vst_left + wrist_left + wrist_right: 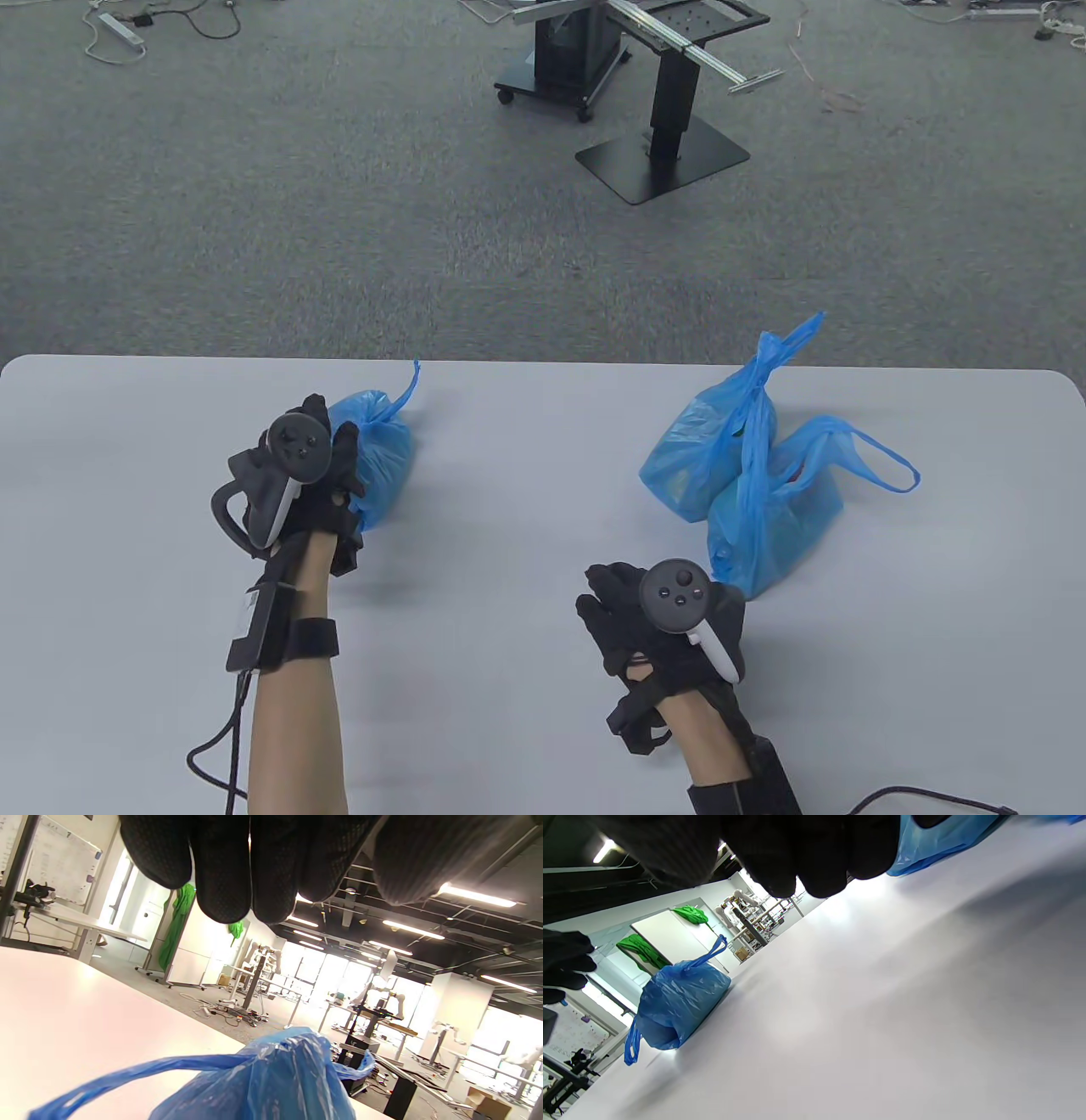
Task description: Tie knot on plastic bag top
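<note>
On the pale grey table (pixel 526 475) sit three crinkly blue plastic bags. The small round blue bag (pixel 382 454) on the left looks tied up, with a thin tail poking up. The left hand (pixel 293 475) hangs just beside it, fingers loose and holding nothing, so I think it is done with that one. The right hand (pixel 662 615) rests near the blue bag with long open loop handles (pixel 776 518), fingers relaxed and empty. That bag's top looks untied, so it is likely next. Behind it leans another blue bag with a twisted top (pixel 721 433).
</note>
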